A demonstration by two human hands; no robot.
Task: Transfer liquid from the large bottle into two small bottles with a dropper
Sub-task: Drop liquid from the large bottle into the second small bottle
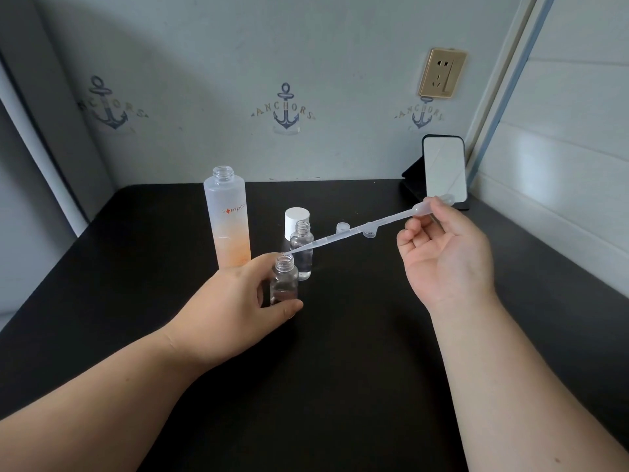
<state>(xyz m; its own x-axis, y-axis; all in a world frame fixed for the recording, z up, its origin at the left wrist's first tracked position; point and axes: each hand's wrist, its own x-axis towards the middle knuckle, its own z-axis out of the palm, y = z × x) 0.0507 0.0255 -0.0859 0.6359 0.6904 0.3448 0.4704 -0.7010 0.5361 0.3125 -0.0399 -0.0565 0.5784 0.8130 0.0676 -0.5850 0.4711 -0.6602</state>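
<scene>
the big bottle (227,219) stands uncapped on the table (136,267) (white cap (297,221) behind). the left hand (238,301) grips a small bottle (284,282); the second (302,248) stands just behind. the right hand (446,253) pinches the dropper (357,229), tip at the held bottle's mouth.

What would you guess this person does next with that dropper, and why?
Probably squeeze the bulb. The right hand pinches the dropper with its tip at the open mouth of the small bottle, which the left hand steadies on the table; it looks nearly empty.
</scene>
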